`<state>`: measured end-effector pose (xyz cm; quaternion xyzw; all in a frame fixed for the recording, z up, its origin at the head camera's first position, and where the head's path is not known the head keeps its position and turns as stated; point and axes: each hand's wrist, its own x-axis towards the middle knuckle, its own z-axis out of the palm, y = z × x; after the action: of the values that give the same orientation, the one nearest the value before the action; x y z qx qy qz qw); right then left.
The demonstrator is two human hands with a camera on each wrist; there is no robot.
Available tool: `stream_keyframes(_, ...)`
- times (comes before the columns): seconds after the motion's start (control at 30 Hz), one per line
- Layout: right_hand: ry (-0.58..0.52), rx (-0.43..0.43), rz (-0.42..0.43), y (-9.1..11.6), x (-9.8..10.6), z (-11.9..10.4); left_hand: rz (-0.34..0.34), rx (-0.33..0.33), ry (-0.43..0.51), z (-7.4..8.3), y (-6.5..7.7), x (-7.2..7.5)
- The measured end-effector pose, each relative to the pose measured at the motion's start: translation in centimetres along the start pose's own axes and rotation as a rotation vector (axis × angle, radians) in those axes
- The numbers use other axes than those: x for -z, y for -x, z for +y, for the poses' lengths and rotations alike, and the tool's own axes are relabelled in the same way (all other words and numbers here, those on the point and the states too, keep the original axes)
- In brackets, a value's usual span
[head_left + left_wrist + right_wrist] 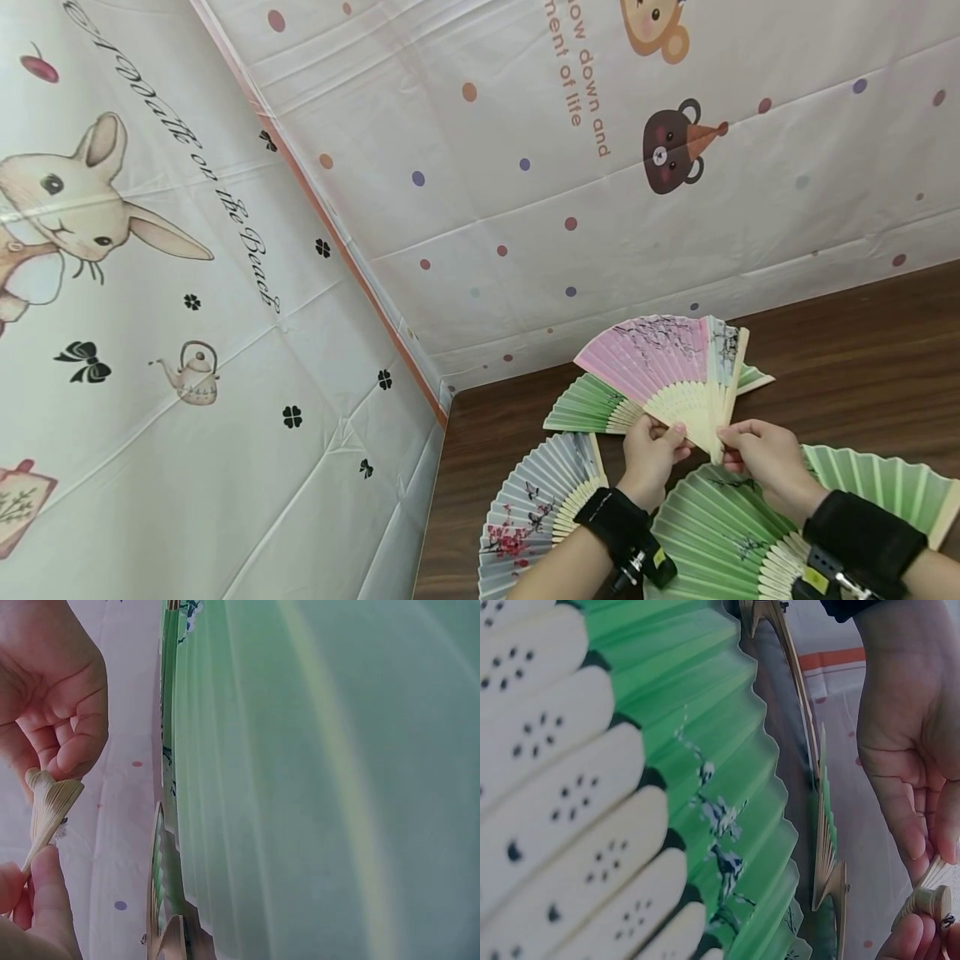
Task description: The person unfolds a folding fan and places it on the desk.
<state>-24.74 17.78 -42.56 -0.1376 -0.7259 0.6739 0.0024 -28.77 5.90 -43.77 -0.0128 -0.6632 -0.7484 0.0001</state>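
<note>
A pink folding fan (651,360) with dark branch print stands spread out over the table, held between both hands. My left hand (651,458) pinches its left edge low on the pale ribs, thumb on the near side. Close to the pivot end, my right hand (768,462) grips the ribs between thumb and fingers; the wrist views show the gathered ribs (54,810) there. Behind the pink fan lies a green fan (585,404), partly covered. Below the hands, a larger spread green fan (701,525) lies partly under the right forearm.
A grey-blue fan (517,508) with red blossoms lies spread beside the left forearm. The dark wooden table (862,358) meets a printed white cloth (480,208) at its back and another hanging cloth (247,467) on its left. Both wrists wear black straps.
</note>
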Motion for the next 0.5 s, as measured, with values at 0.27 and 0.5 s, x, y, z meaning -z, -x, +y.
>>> stream_keyframes(0.27,-0.037,-0.033,-0.006,0.12,-0.01,-0.11,0.01,0.015,0.004,-0.07,-0.04,-0.04)
stream_keyframes(0.5,-0.058,-0.045,-0.025,0.3,0.11,-0.18,0.012,0.026,0.024,-0.13,-0.01,-0.04)
